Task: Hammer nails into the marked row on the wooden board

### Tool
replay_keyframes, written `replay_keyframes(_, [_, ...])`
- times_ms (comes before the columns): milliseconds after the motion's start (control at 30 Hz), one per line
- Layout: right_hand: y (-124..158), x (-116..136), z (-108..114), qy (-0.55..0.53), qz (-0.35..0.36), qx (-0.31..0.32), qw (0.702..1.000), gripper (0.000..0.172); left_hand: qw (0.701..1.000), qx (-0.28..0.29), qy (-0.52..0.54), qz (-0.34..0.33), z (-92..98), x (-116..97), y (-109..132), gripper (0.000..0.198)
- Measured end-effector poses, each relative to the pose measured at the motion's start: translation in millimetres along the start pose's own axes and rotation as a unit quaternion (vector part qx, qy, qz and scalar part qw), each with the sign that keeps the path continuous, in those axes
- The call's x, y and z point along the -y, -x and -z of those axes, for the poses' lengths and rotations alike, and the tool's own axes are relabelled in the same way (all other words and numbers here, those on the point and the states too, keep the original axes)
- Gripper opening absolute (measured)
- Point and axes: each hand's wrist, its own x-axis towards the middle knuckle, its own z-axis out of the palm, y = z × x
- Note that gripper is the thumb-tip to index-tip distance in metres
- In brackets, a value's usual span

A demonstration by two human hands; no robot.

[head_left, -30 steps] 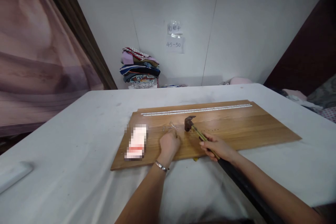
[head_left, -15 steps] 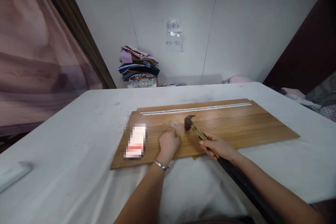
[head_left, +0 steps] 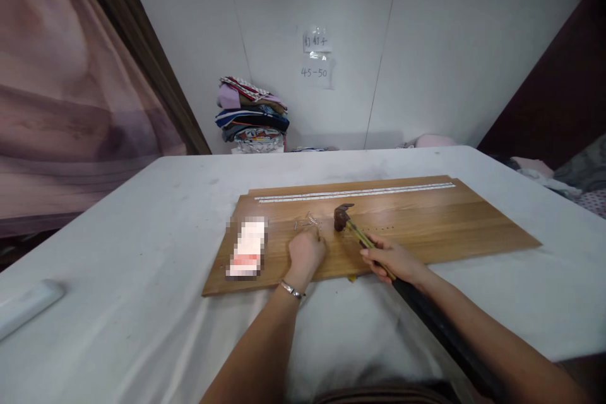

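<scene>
A wooden board [head_left: 449, 221] lies flat in front of me. My right hand [head_left: 391, 259] is wrapped round the handle of a claw hammer [head_left: 341, 218], whose head is over the middle of the board. My left hand [head_left: 305, 252] rests on the board to the left of the hammer head, its fingers curled together at a small pile of loose nails [head_left: 307, 221]. What the left fingertips pinch, if anything, is hidden. A row of small dark nail heads or holes [head_left: 384, 228] runs rightward from behind the hammer.
Two white measuring strips [head_left: 355, 193] run along the board's far part. A blurred-out white and red item [head_left: 247, 249] lies at its left end. The board sits on a white-covered table [head_left: 132, 233]. Folded cloths [head_left: 253, 115] are stacked by the wall; a white object [head_left: 31, 306] lies far left.
Both hands and the hammer hold nearly the same place over the board. The whole view has shifted slightly, and more of the dark-dotted row shows.
</scene>
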Motion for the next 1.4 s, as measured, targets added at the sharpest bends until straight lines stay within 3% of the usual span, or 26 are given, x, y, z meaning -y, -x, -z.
replay_keyframes(1400, [0.0,2.3,0.4,-0.009,0.005,0.002,1.0,0.034,1.0,0.009,0.004,-0.001,-2.0,1.1,0.0,0.025])
